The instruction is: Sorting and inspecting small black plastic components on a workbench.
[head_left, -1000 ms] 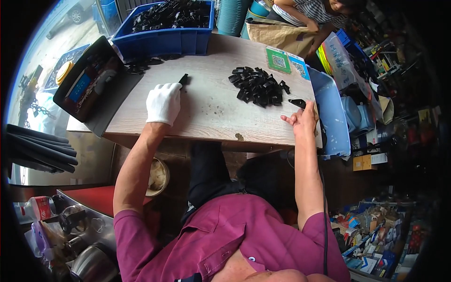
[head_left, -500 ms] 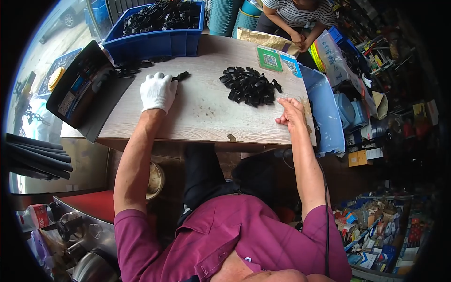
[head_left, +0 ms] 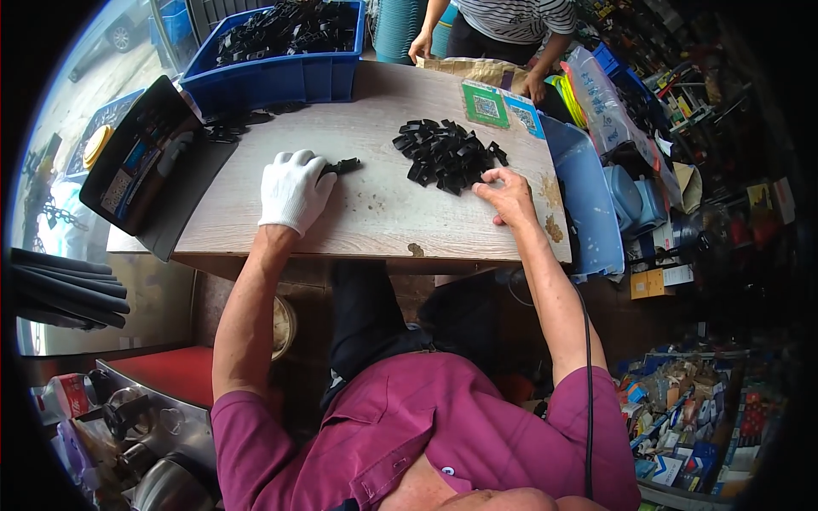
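Note:
A small black plastic part [head_left: 345, 165] sticks out past the thumb of my left hand [head_left: 294, 194]. That hand wears a white knitted glove, and its fingers are closed around the part's hidden end, low over the tabletop. To the right lies a heap of similar black plastic parts [head_left: 443, 153], angular and clip-like. My bare right hand [head_left: 511, 198] is at the heap's lower right edge. Its forefinger and thumb reach toward the parts, slightly apart, with no part visible between them; the other fingers are bent.
A blue crate [head_left: 273, 78] full of black parts stands at the table's [head_left: 366, 230] far left. Nearby are an open black folder-like case [head_left: 141, 162] and flat black pieces [head_left: 226, 132]. Right of the table is a light-blue bin [head_left: 588, 204]. Another person [head_left: 511, 25] stands across.
My right hand has moved left to the heap's edge. My left hand has shifted slightly right and nearer, with the black part. The other person's hands have moved apart.

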The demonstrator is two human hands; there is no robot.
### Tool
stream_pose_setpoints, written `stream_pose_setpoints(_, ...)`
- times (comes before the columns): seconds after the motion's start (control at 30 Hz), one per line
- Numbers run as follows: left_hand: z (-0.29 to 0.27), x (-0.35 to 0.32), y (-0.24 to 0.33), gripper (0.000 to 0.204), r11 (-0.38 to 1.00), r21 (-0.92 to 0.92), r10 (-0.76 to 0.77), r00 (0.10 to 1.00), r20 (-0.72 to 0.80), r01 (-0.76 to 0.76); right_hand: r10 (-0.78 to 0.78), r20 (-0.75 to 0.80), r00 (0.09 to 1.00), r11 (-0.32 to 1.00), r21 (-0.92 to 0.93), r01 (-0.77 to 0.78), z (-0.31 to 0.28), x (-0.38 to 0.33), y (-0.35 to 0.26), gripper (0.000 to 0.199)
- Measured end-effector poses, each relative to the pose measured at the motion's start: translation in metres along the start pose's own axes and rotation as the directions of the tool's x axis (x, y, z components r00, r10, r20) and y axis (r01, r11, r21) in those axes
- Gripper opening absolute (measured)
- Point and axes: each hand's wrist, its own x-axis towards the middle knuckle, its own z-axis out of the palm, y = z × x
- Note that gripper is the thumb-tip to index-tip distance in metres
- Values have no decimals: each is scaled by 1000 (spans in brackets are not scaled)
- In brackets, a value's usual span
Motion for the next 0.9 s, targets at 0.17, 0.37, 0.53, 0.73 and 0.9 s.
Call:
stream_pose_setpoints(0.17,-2,1,0,19,1000,2,-4,1000,3,4,37,-23,999,995,98,-35,0,3,13,26)
stream_pose_setpoints(0.37,-2,-7,7,26,959,-281,-131,945,-300,44,85,20,996,916,391,-85,-7,-9,14,25)
stream_pose_setpoints(0.53,-3,-23,88,36,631,-769,-200,979,-36,101,-28,186,982,818,568,-85,5,-43,-6,31)
stream_pose_setpoints(0.73,22,-10,135,38,635,-770,6,997,75,54,-178,379,908,810,580,-83,25,-67,-24,35)
stream_pose_setpoints(0.9,19,-10,135,22,621,-779,13,993,116,83,-212,336,918,812,583,-26,35,-67,-16,36)
